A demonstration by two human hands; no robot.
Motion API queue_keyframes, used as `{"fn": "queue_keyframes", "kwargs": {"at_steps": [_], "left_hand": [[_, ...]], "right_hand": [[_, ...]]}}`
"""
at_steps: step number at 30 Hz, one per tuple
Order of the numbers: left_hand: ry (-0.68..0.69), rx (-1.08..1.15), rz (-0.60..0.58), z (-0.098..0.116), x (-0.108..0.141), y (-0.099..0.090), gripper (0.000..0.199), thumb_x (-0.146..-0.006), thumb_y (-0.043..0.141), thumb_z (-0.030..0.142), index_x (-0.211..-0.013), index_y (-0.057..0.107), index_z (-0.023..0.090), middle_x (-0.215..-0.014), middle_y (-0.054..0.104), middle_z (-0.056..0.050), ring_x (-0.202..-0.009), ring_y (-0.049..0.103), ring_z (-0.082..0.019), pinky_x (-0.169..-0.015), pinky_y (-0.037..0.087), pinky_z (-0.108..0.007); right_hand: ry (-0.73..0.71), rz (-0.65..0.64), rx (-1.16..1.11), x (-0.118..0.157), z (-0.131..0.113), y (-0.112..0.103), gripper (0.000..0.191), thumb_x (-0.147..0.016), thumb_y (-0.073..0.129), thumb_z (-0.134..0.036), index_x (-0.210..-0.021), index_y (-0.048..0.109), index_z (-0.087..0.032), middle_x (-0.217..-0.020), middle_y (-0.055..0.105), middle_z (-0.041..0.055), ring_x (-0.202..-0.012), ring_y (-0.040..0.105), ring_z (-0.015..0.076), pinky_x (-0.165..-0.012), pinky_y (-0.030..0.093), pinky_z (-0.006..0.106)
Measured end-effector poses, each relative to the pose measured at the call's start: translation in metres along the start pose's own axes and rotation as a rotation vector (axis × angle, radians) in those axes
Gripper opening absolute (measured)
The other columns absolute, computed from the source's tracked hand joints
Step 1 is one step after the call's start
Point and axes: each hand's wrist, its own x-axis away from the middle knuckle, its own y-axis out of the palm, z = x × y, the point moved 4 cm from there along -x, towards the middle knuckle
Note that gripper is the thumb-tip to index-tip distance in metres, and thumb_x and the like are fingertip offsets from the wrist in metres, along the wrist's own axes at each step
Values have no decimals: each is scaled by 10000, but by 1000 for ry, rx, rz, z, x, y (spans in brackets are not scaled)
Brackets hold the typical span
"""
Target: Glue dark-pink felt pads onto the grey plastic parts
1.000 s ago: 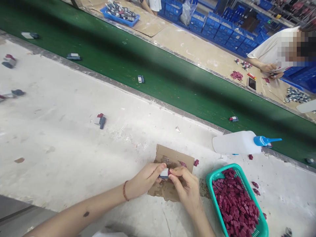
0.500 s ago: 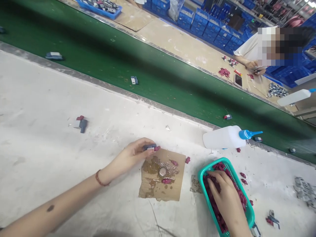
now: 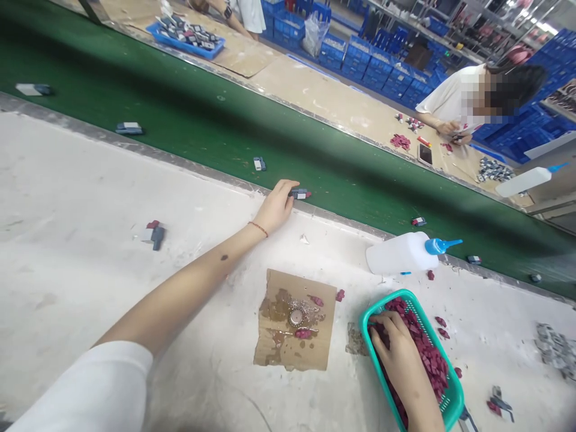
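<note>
My left hand (image 3: 278,207) reaches to the near edge of the green conveyor belt. Its index finger and thumb are apart around one end of a small grey-and-white toy-like part (image 3: 300,194) with a maroon tip, which lies on the belt. Inside the green plastic basket (image 3: 455,393), my right hand (image 3: 398,345) curls its fingers down among many small maroon pieces (image 3: 429,354); its fingertips are hidden there. Between the arms lies a wet cardboard piece (image 3: 317,354) with a round cap (image 3: 296,317) and two maroon pieces on it.
A white squeeze bottle (image 3: 400,253) with a blue nozzle lies behind the basket. Several grey-and-white parts sit along the belt (image 3: 193,132). One assembled part (image 3: 154,234) rests on the table at left. Across the belt a co-worker (image 3: 454,96) handles small parts.
My left hand has moved from above the cardboard up to the belt, setting the grey-and-white part there. My right hand stays in the basket. The view has shifted slightly.
</note>
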Motion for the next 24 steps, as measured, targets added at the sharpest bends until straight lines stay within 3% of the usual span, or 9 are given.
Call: {"fn": "queue_keyframes", "kwargs": {"at_steps": [4, 9, 12, 17, 20, 24], "left_hand": [[44, -251, 18, -6, -3, -8, 397, -868, 472, 133, -1253, 558, 90, -1411, 515, -216, -1455, 298, -363, -1182, 198, -588], [41, -579, 122, -25, -14, -35, 466, -896, 451, 212, -1345, 512, 101, -1525, 395, -210, -1484, 209, -388, -1172, 163, -614], [5, -601, 96, -37, -26, -46, 515, -897, 461, 260, -1398, 487, 146, -1554, 367, -183, -1468, 234, -400, -1148, 203, -622], [93, -560, -95, -41, -44, -38, 466, -907, 423, 220, -1351, 557, 179, -1474, 475, -144, -1335, 436, -348, -1105, 342, -533], [70, -548, -77, -40, -50, -34, 442, -898, 385, 144, -1280, 607, 147, -1346, 539, -168, -1218, 513, -327, -1055, 410, -484], [25, -527, -49, -34, -50, -29, 392, -916, 371, 144, -1212, 626, 116, -1222, 545, -204, -1175, 511, -365, -993, 439, -511]], "right_hand": [[-6, -16, -2, 1, 6, 0, 241, -898, 469, -274, -911, 707, -238, -960, 681, 88, -864, 693, 259, -778, 572, 388], [6, 6, -25, -2, 10, -2, 223, -872, 506, -315, -826, 719, -268, -902, 684, 68, -755, 697, 243, -703, 580, 360], [-1, 26, -36, -5, 8, -4, 215, -860, 514, -323, -789, 709, -266, -876, 698, 73, -770, 693, 256, -715, 573, 378], [105, 85, -132, -2, 3, -15, 212, -860, 554, -401, -864, 693, -241, -843, 742, 72, -763, 701, 264, -688, 578, 386], [183, 124, -332, 2, -6, -22, 253, -863, 604, -455, -885, 684, -216, -814, 752, 70, -726, 710, 233, -653, 590, 333], [168, 208, -596, 2, -24, -23, 277, -818, 698, -475, -854, 718, -201, -793, 738, 70, -674, 694, 206, -610, 590, 296]]}}
